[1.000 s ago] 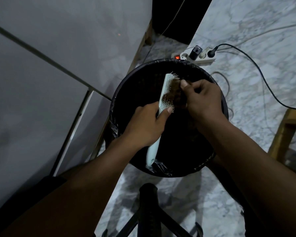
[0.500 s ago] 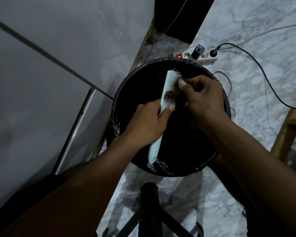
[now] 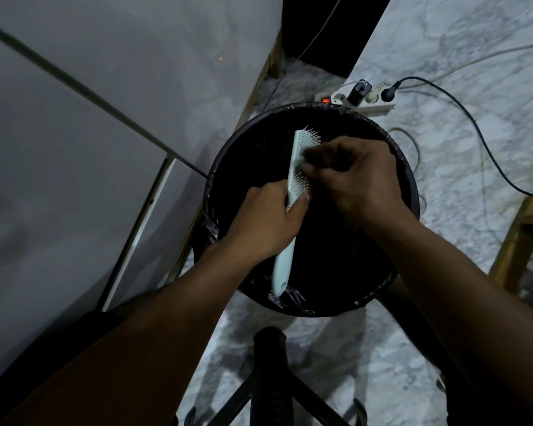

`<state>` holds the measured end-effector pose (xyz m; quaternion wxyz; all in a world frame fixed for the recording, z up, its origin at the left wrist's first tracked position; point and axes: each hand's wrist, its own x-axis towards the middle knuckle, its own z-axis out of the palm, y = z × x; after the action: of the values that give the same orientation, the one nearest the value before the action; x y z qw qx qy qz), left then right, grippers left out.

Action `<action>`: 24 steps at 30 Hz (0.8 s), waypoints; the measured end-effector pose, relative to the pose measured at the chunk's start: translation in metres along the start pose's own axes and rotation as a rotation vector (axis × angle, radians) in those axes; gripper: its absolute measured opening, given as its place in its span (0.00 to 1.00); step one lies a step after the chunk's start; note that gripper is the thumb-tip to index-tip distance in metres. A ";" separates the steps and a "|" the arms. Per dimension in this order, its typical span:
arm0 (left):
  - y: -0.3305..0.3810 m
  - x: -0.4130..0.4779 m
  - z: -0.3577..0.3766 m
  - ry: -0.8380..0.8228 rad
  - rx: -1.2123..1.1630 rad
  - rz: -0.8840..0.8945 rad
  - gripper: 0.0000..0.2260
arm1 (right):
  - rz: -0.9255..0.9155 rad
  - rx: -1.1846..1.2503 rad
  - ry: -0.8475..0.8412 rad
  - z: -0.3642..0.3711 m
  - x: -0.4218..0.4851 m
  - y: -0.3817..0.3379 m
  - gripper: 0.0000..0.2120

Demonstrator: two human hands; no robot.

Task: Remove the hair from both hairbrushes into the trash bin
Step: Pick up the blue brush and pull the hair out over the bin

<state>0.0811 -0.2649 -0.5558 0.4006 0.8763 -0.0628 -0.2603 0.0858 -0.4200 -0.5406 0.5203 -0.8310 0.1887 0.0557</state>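
Note:
A pale green hairbrush (image 3: pixel 293 179) is held over the round black trash bin (image 3: pixel 406 167), bristles facing right. My left hand (image 3: pixel 268 222) grips the brush around the top of its handle, whose end (image 3: pixel 280 272) points toward me. My right hand (image 3: pixel 354 176) is pinched on a dark clump of hair (image 3: pixel 314 156) sitting in the bristles at mid-head. Bare bristles show at the brush tip. Only one brush is in view.
The bin has a black liner and stands on a marble floor (image 3: pixel 474 41) beside a grey cabinet (image 3: pixel 74 149). A power strip (image 3: pixel 363 96) with plugs and cables lies just behind it. A wooden leg (image 3: pixel 517 238) is at right, a black stand (image 3: pixel 268 364) below.
My right hand has slid down the bristles from near the tip to the middle of the brush head, gathering the hair clump. The brush and my left hand stay almost still.

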 end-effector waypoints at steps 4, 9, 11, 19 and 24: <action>0.002 0.001 -0.001 0.014 -0.009 0.015 0.17 | 0.089 0.085 0.058 -0.004 0.005 0.003 0.09; 0.005 0.003 -0.002 0.051 -0.064 0.016 0.19 | 0.401 0.526 0.124 -0.006 0.011 -0.007 0.11; 0.003 0.004 -0.002 0.039 -0.075 0.007 0.18 | 0.401 0.469 0.060 -0.004 0.012 -0.006 0.14; 0.002 0.004 0.000 0.011 -0.084 0.036 0.17 | 0.227 0.326 0.089 -0.007 0.005 -0.006 0.08; 0.002 0.007 -0.002 0.035 -0.129 0.061 0.17 | 0.437 0.661 0.110 -0.006 0.007 -0.009 0.02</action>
<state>0.0883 -0.2669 -0.5561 0.4651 0.8506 -0.0655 -0.2363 0.0948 -0.4237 -0.5321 0.7248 -0.5608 0.3962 0.0568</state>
